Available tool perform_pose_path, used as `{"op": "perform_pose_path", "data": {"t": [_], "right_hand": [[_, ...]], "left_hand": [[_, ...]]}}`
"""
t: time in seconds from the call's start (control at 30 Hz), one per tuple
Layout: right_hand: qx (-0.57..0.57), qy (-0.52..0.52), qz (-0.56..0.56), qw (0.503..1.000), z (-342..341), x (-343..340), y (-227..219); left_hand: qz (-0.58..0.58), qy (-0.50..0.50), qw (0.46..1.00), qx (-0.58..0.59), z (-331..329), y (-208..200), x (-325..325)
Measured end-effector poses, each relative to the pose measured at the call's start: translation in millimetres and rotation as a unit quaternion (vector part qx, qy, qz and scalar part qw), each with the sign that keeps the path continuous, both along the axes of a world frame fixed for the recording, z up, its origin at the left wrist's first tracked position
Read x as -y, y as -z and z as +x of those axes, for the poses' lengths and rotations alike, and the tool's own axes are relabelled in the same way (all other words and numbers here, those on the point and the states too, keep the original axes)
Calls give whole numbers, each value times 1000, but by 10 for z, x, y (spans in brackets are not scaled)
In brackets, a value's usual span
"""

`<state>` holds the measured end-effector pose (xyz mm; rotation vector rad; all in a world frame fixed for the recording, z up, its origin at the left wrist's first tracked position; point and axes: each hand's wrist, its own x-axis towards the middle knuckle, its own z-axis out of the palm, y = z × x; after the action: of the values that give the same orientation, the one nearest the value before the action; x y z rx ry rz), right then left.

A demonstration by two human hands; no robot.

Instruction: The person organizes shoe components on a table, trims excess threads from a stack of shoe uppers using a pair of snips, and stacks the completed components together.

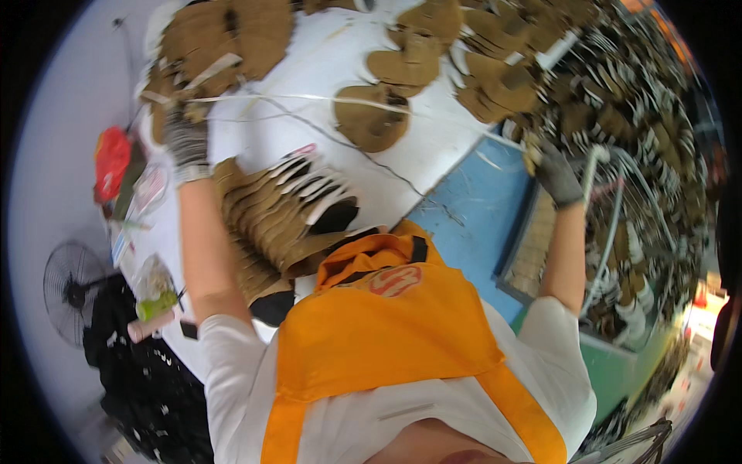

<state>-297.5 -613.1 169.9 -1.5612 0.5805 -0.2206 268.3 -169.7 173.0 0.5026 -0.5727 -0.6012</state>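
Observation:
A long white strip (309,97) stretches across the table between my two hands. My left hand (186,139), in a grey knit glove, closes on its left end beside the stacked brown suede-like pieces (263,39). Out to the right, my right hand (555,174) wears a grey glove with yellowish fingertips. Its fingers are bent together at the strip's other end, and blur hides their exact grip. Below the strip lies a leaning row of brown pieces with white and black edges (286,209), close to my orange apron (386,325).
More brown pieces (406,62) lie in overlapping stacks on the white tabletop (433,131). A thin dark cord (348,145) crosses it. At the right, a wire-framed cart (610,232) holds a large heap of pieces. A black fan (73,294) and a red bag (114,158) are at the left.

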Motion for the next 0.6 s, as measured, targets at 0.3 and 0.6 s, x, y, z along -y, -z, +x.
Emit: {"op": "perform_pose_path", "data": {"t": [0.3, 0.6], "right_hand": [[-83, -4, -58, 995, 1323, 403, 283], [-275, -159, -419, 850, 1720, 342, 1637]], "left_hand": [[505, -283, 653, 489, 539, -837, 642], [617, -149, 726, 265, -730, -230, 1334]]}}
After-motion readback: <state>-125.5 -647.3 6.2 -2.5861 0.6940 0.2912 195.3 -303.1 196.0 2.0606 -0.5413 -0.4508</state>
